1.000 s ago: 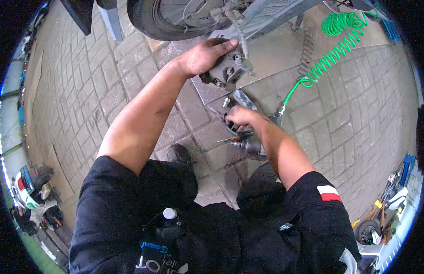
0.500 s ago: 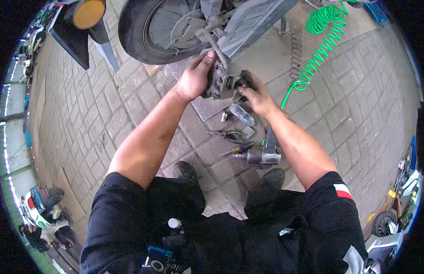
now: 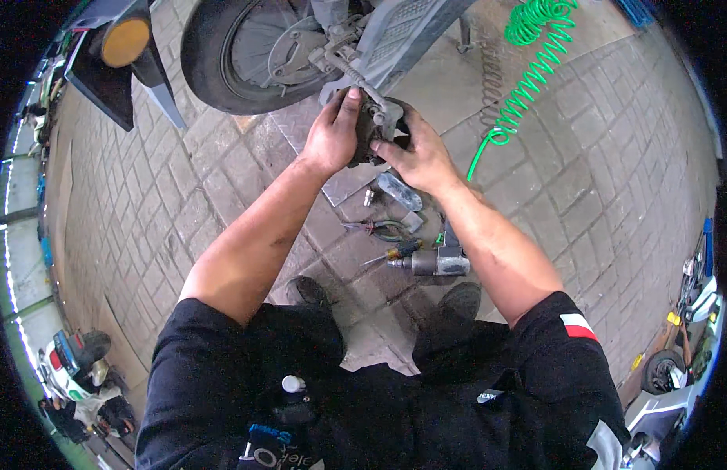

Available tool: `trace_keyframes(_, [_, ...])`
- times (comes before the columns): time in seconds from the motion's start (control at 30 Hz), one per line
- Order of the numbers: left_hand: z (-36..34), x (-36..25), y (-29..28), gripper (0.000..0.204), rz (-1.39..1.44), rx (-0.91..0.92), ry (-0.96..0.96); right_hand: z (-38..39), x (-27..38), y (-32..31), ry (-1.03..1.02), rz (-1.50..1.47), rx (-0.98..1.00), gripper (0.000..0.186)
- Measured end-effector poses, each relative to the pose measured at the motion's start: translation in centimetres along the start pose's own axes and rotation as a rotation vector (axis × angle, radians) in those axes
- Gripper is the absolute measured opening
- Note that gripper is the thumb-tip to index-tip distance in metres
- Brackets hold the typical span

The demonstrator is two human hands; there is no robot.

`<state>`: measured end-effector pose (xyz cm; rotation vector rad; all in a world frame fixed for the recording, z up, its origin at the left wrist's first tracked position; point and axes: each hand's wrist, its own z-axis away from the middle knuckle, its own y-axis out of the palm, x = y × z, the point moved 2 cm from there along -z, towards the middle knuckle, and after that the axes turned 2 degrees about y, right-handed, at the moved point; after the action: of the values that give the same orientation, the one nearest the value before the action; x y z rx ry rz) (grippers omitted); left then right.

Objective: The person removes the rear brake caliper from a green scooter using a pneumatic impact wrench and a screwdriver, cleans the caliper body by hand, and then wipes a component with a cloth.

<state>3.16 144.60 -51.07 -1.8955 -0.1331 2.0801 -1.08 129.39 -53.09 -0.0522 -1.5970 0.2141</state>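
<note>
Between my hands is a grimy dark brake caliper, just in front of a motor vehicle's wheel. My left hand grips its left side, thumb on top. My right hand is closed round the right side, its thumb pressed against the lower part. A ribbed cable or hose runs from the caliper toward the wheel hub. My fingers hide much of the caliper.
On the paving below lie a greyish elongated piece, a metal socket, pliers, a screwdriver and an impact wrench. A green coiled air hose stretches at the right. Dark panel upper left.
My right hand has moved in toward my left, its thumb now pressing on the caliper. The caliper has turned between my hands. The whole view has shifted slightly.
</note>
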Motion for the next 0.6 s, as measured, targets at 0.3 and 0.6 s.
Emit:
trace_keyframes(0.3, [0.1,1.5,-0.1,0.062,-0.002,-0.014,-0.024,0.0,-1.1,0.4,-0.05,0.007,-0.067,0.054])
trace_keyframes(0.6, [0.1,2.3,0.5,0.058,-0.122,-0.042,0.082,-0.1,-3.6,0.6,-0.031,-0.189,0.056,0.053])
